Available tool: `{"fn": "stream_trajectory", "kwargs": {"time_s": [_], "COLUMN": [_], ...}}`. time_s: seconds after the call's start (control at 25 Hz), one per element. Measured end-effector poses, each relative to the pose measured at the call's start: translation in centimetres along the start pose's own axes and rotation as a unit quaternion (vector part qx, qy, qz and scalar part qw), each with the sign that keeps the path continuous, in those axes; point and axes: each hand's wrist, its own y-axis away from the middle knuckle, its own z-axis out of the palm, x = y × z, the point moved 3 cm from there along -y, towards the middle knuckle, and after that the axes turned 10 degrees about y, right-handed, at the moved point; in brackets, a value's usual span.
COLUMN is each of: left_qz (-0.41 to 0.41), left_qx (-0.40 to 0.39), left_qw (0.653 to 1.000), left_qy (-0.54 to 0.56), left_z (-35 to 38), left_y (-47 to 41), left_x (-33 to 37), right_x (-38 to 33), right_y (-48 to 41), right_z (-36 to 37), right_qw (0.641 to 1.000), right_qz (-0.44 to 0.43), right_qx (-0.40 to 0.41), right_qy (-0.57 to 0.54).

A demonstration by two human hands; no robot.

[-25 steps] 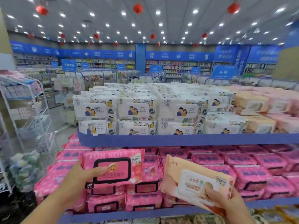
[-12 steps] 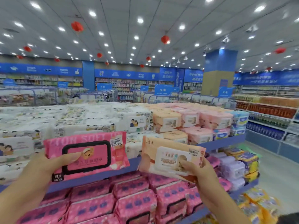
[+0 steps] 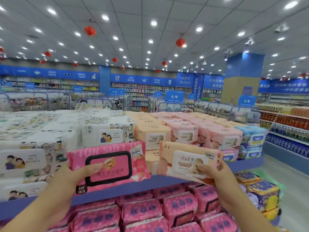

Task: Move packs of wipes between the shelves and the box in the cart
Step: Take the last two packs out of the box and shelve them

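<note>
Packs of wipes, two, fill the lower centre: my left hand (image 3: 73, 178) pinches a bright pink soft-plastic pack (image 3: 108, 166) with a black-rimmed lid, my right hand (image 3: 215, 173) pinches a peach soft-plastic pack (image 3: 189, 159), both held before the blue shelf edge (image 3: 150, 183). I judge I'm carrying; the cart's box is unseen, so next I must turn to find it.

Red lanterns (image 3: 90, 31) hang from the spotlit ceiling (image 3: 167, 7), and a blue-topped pillar (image 3: 240, 87) stands rightward.

Both forearms reach forward, left hand (image 3: 71, 180) gripping a pink pack (image 3: 115, 158), right hand (image 3: 217, 176) a peach pack (image 3: 185, 158), thumbs in front.
</note>
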Motion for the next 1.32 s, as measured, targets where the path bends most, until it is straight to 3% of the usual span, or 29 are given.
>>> {"fn": "stream_trajectory", "kwargs": {"time_s": [0.2,0.36,0.56,0.68,0.8,1.12,1.2,1.32], "left_qz": [0.028,0.067,0.107,0.108,0.086,0.007,-0.017,-0.062], "left_qx": [0.049,0.144,0.208,0.194,0.143,0.047,0.020,-0.032], "left_qw": [0.997,0.985,0.969,0.973,0.984,0.998,0.999,0.998], "left_qy": [-0.049,-0.065,-0.081,-0.067,-0.057,-0.032,-0.023,-0.006], "left_z": [-2.4,-7.8,-12.5,-12.4,-9.8,-1.6,0.2,3.6], "left_y": [1.6,5.3,9.4,9.3,8.0,3.5,2.2,0.6], "left_x": [1.7,4.4,5.6,3.8,1.6,-3.6,-5.0,-7.4], "right_x": [0.0,-0.6,2.2,1.9,1.4,0.2,-0.5,0.4], "right_y": [-6.5,-10.2,-12.1,-10.8,-10.1,-7.2,-4.5,0.2], "right_z": [2.7,7.0,7.8,8.0,8.1,6.9,6.1,5.5], "right_qw": [0.998,0.992,0.988,0.968,0.963,0.935,0.940,0.983], "right_qz": [-0.022,-0.038,-0.023,-0.080,-0.117,-0.089,-0.095,-0.015], "right_qx": [-0.053,-0.114,-0.095,-0.025,0.022,0.050,0.057,-0.027], "right_qy": [0.034,0.040,0.117,0.238,0.240,0.340,0.323,0.182]}}
